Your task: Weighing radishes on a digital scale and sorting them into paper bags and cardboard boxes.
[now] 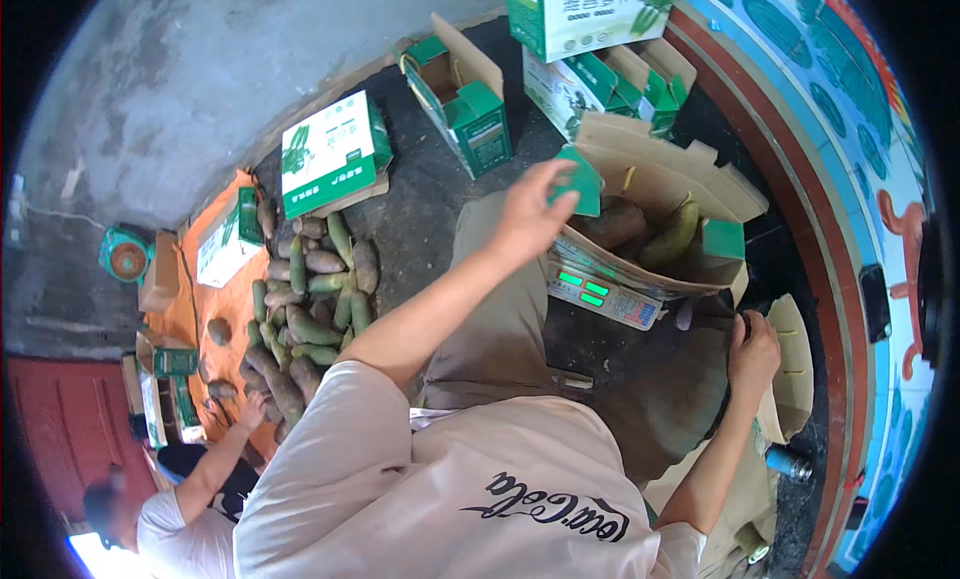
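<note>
My left hand [538, 211] is raised at the left end of an open cardboard box [640, 269], by its green side flap [580, 182]. Its fingers are apart and bent, with nothing seen in them; whether they touch the flap I cannot tell. Inside the box lie a green radish [672, 234] and a darker, brownish root [615, 224]. The box stands on or right behind a digital scale [605, 297] with lit green displays. My right hand [752, 357] rests by my right knee, below the box's right end, its fingers loosely bent and partly hidden.
Many green and brownish radishes [310, 329] lie heaped on the left, beside an orange sheet [210, 314]. Green-and-white cartons [335, 154] stand along the wall, another open carton [470, 109] farther right. A co-worker's hand [252, 411] reaches toward the heap. A brown ledge [800, 199] runs along the right.
</note>
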Available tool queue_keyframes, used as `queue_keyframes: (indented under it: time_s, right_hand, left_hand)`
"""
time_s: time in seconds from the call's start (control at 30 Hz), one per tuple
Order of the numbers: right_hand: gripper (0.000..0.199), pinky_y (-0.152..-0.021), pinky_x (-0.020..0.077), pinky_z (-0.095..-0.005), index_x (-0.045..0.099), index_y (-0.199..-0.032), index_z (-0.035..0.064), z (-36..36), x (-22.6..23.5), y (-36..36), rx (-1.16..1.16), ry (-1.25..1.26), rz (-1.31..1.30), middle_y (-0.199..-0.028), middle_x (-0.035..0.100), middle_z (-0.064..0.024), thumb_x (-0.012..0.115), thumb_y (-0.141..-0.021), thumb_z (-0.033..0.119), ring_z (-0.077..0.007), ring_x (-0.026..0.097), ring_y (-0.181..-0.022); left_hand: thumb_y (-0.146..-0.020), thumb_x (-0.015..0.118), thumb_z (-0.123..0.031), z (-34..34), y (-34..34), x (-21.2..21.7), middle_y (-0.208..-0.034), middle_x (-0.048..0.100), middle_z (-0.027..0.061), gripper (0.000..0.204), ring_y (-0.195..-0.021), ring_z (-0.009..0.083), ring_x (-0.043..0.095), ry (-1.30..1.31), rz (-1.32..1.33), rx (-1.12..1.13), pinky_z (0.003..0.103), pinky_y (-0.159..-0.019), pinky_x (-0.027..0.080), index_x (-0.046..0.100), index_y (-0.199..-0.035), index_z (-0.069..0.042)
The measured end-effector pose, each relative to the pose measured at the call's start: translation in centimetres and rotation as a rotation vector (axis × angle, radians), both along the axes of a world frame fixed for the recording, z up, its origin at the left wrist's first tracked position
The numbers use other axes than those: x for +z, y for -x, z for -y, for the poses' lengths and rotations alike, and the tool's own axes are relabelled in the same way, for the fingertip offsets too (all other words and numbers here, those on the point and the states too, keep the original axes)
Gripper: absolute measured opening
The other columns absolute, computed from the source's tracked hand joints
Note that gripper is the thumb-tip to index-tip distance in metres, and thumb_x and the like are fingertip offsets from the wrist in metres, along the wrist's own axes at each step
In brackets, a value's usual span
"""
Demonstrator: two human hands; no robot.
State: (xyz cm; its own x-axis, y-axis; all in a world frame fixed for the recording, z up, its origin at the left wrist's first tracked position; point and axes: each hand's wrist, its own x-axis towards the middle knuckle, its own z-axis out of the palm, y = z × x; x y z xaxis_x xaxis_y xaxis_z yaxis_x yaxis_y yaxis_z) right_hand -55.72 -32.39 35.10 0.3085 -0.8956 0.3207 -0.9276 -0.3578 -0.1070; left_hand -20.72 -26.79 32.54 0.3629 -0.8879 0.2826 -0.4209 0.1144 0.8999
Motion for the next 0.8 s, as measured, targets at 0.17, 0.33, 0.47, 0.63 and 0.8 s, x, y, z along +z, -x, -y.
queue_keyframes:
  time_s: [0.17, 0.33, 0.47, 0.63, 0.8]
  right_hand:
    - [0.019, -0.073, 0.0463, -0.0403, 0.062, -0.092, 0.0041, 0.0, 0.5, -0.4, -0.005, -0.018, -0.032, -0.089, 0.063, -0.0152, 0.058, -0.083, 0.020, -0.0329, 0.059, -0.083]
    - [0.017, -0.072, 0.0463, -0.0406, 0.062, -0.092, 0.0055, 0.2, -0.2, -0.1, 0.000, 0.009, -0.060, -0.088, 0.062, -0.0136, 0.057, -0.083, 0.020, -0.0326, 0.059, -0.082]
    - [0.016, -0.071, 0.0464, -0.0402, 0.062, -0.091, 0.0060, 0.1, 0.1, 0.0, -0.042, -0.050, -0.081, -0.088, 0.062, -0.0127, 0.057, -0.084, 0.020, -0.0317, 0.059, -0.082]
    - [0.016, -0.071, 0.0465, -0.0400, 0.061, -0.092, 0.0059, 0.3, -0.5, 0.4, -0.002, -0.012, -0.100, -0.088, 0.062, -0.0126, 0.056, -0.084, 0.019, -0.0314, 0.059, -0.082]
    - [0.016, -0.071, 0.0465, -0.0398, 0.061, -0.092, 0.0064, 0.3, -0.8, 0.7, 0.014, -0.020, -0.105, -0.089, 0.062, -0.0125, 0.056, -0.084, 0.019, -0.0314, 0.059, -0.083]
  left_hand:
    - [-0.081, 0.057, -0.002, -8.7, -10.4, -7.9, -0.109, 0.058, 0.0089, 0.034, -0.101, 0.0184, 0.056, -0.088, 0.093, 0.390, 0.031, -0.089, 0.044, 0.052, -0.115, -0.003]
    - [-0.080, 0.058, -0.022, -21.8, -15.2, -15.7, -0.102, 0.060, 0.0193, 0.031, -0.097, 0.0335, 0.057, -0.696, 0.358, 0.495, 0.039, -0.083, 0.046, 0.059, -0.104, -0.004]
    - [-0.082, 0.054, -0.031, -32.7, -14.4, -24.1, -0.106, 0.060, 0.0182, 0.036, -0.102, 0.0319, 0.056, -1.349, 0.382, 0.235, 0.040, -0.085, 0.046, 0.058, -0.109, -0.009]
    - [-0.078, 0.058, -0.032, -38.8, -10.0, -24.4, -0.124, 0.051, 0.0097, 0.052, -0.114, 0.0283, 0.050, -1.695, 0.348, 0.199, 0.044, -0.093, 0.041, 0.048, -0.124, -0.010]
    - [-0.076, 0.060, -0.032, -42.6, -8.9, -24.3, -0.135, 0.038, 0.0068, 0.056, -0.131, 0.0264, 0.026, -1.756, 0.576, 0.333, 0.056, -0.100, 0.026, 0.045, -0.127, -0.015]
